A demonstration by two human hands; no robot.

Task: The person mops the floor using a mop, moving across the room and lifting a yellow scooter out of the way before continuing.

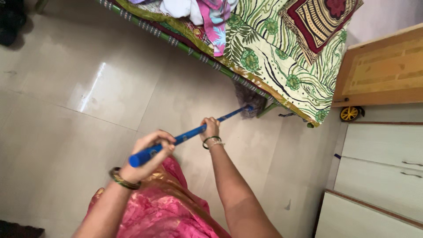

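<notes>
Item: blue broom handle [194, 131], mid-frame, gripped by our 2 hands, left hand [150, 154] closed at its end, right hand [210, 128] closed midway; bristles [249, 99] under the bed [264, 48], upper centre.

We take the bed [264, 53] as our landmark, up at the far side of the floor [79, 101]. On it lies a heap of clothes [198, 13], and a cushion [317, 20] sits to their right. The broom head [249, 99] goes in under the bed's near edge, its handle [189, 134] running back from the bed toward us. Right of the bed stands a cabinet [383, 70], with a small wheel [350, 113] at its foot; drawers [383, 163] sit nearer us than that.
</notes>
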